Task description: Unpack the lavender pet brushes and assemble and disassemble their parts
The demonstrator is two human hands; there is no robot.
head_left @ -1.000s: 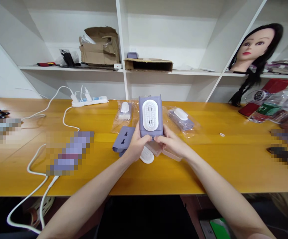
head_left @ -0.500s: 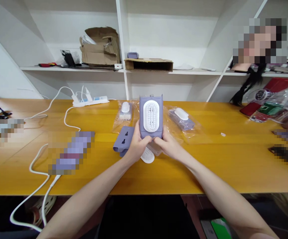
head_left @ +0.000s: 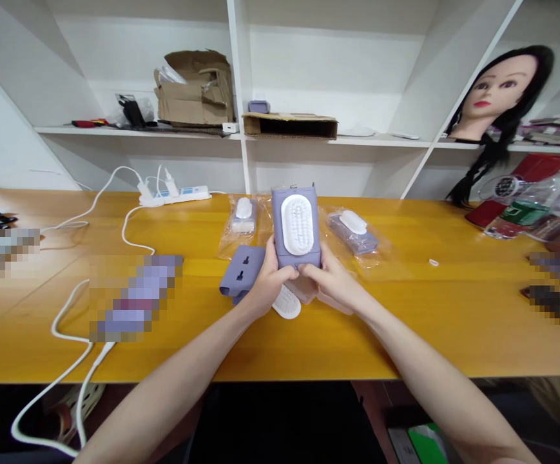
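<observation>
Both hands hold a purple box-shaped device [head_left: 296,227] upright above the orange table [head_left: 405,322]; a white oval brush pad sits on its front face. My left hand [head_left: 266,281] grips its lower left side with the thumb on the front. My right hand [head_left: 331,278] wraps its lower right corner. Under my hands lie a loose white oval brush pad [head_left: 287,302], a pinkish clear tray [head_left: 308,293] and a purple sleeve [head_left: 241,274] with two slots.
Two bagged purple devices [head_left: 243,219] [head_left: 354,231] lie behind my hands. A white power strip [head_left: 173,195] with cables runs along the left. Shelves at the back hold cardboard boxes [head_left: 195,90] and a mannequin head [head_left: 499,90]. Bagged items [head_left: 535,206] crowd the right end.
The purple device has tilted slightly and my hands have shifted their grip at its base; it stays upright in the same spot.
</observation>
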